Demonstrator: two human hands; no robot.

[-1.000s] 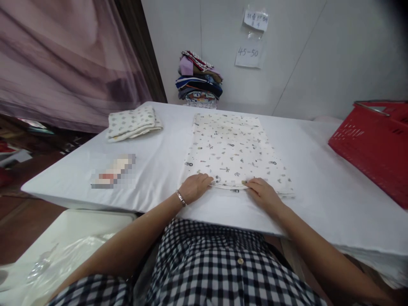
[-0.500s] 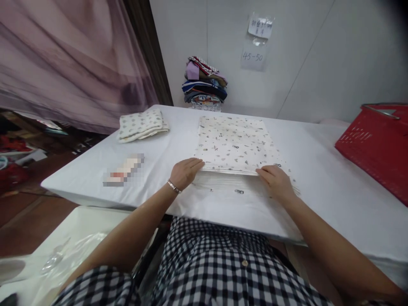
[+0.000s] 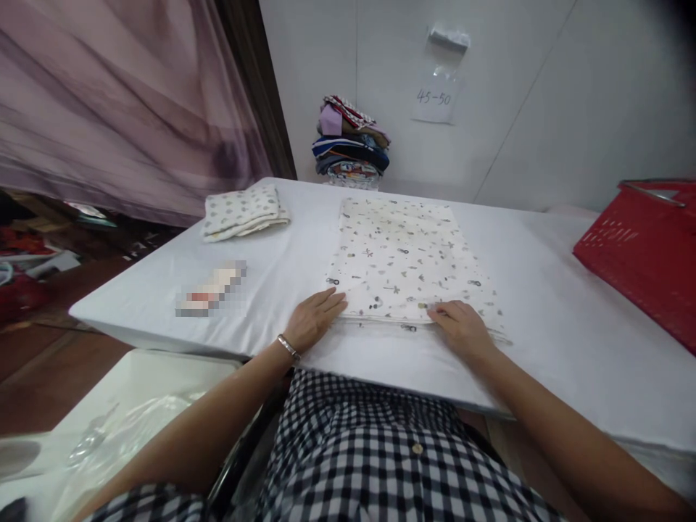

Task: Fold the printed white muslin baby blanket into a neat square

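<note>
Head view: a white-covered table (image 3: pixel 544 312) stretches before you, with a red basket (image 3: pixel 647 254) at the right. The printed cloth (image 3: pixel 402 254) lies in folded layers on the table, straight ahead of you. A smaller dotted cloth (image 3: pixel 242 214) sits folded toward the far left. Your left hand (image 3: pixel 311 319) rests palm down, fingers extended, at the printed cloth's near left corner; your right hand (image 3: pixel 463 330) bends its fingers at the near edge, though whether they pinch it I cannot tell. A bracelet (image 3: pixel 288 346) circles your left wrist.
</note>
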